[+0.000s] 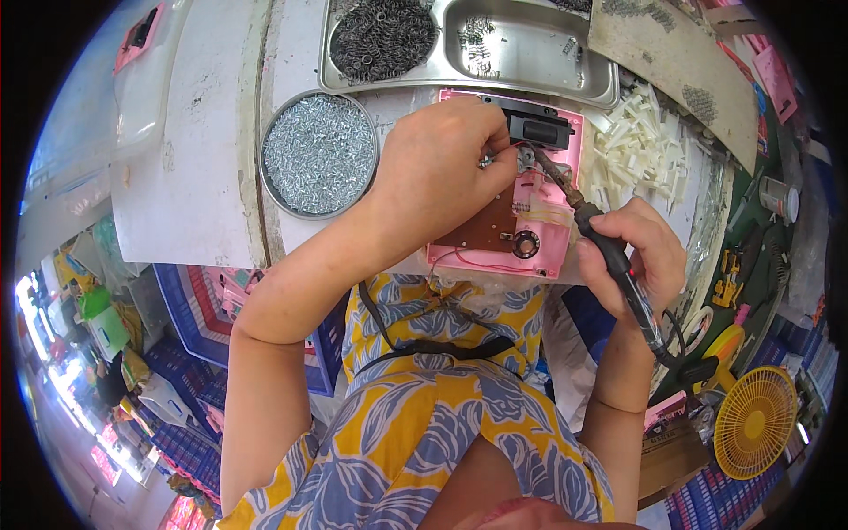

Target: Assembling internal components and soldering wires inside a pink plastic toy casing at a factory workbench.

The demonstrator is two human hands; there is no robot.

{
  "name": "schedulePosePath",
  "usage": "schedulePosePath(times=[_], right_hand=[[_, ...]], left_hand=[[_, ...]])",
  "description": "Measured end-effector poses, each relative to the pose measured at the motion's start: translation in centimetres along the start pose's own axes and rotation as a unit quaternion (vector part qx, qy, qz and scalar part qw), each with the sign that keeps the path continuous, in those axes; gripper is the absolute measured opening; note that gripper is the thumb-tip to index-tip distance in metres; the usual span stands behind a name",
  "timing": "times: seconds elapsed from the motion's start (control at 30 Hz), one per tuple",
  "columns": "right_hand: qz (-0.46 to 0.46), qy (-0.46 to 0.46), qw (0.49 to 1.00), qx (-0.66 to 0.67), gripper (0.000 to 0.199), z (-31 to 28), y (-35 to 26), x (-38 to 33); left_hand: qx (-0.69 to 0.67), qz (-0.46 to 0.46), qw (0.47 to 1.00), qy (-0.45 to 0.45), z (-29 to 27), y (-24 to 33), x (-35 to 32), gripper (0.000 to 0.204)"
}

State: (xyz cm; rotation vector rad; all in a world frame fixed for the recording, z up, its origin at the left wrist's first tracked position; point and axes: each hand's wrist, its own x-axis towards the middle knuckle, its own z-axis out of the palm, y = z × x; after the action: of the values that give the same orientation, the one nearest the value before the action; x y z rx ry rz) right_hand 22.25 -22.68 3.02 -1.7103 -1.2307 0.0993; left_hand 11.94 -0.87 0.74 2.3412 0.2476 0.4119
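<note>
My right hand (643, 252) is wrapped round the black handle of a soldering iron (623, 274), its tip angled up and left over a pink plastic housing (552, 247). Thumb and fingers of my left hand (446, 163) are pinched together beside that tip, with small shiny metal bits showing at the fingertips; what they grip is mostly hidden. Inside the housing are a black plastic unit (539, 131), a brown circuit board (481, 225), thin red wires and a round black part with a pale centre (526, 244).
Left of the housing stands a round metal dish (267, 168) full of small screws. A steel tray (521, 94) beyond it holds dark springs (384, 40). White plastic pieces (640, 150) are heaped at the right. A blue crate (190, 327) lies below the table's left side, a yellow fan (755, 422) lower right.
</note>
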Motion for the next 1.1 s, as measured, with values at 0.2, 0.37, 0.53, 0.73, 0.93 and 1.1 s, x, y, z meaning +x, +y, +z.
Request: schedulePosePath(times=[0.2,0.37,0.53,0.73,0.93,1.1], right_hand=[[0.010,-0.010,1.000,0.019,0.027,-0.8,0.1,-0.2],[0.032,-0.003,0.999,0.030,0.026,-1.0,0.2,-0.4],[0.032,-0.012,0.999,0.026,0.025,-1.3,0.5,-0.3],[0.035,-0.034,0.999,0.023,0.025,-1.3,0.5,0.3],[0.033,-0.041,0.998,0.020,0.026,-0.9,0.8,0.5],[0.042,-0.040,0.998,0.020,0.028,-0.5,0.9,0.6]], left_hand=[[-0.005,-0.003,1.000,0.002,-0.1,0.2,0.0,0.015],[-0.005,-0.003,1.000,0.006,0.1,0.0,0.0,0.015],[0.000,0.008,1.000,0.016,0.2,0.0,-0.1,0.015],[0.000,-0.037,0.999,-0.002,-0.1,0.2,-0.2,0.016],[-0.012,-0.024,0.999,0.025,0.4,0.0,-0.4,0.016],[-0.008,-0.024,0.999,0.035,0.7,-0.2,-0.5,0.017]])
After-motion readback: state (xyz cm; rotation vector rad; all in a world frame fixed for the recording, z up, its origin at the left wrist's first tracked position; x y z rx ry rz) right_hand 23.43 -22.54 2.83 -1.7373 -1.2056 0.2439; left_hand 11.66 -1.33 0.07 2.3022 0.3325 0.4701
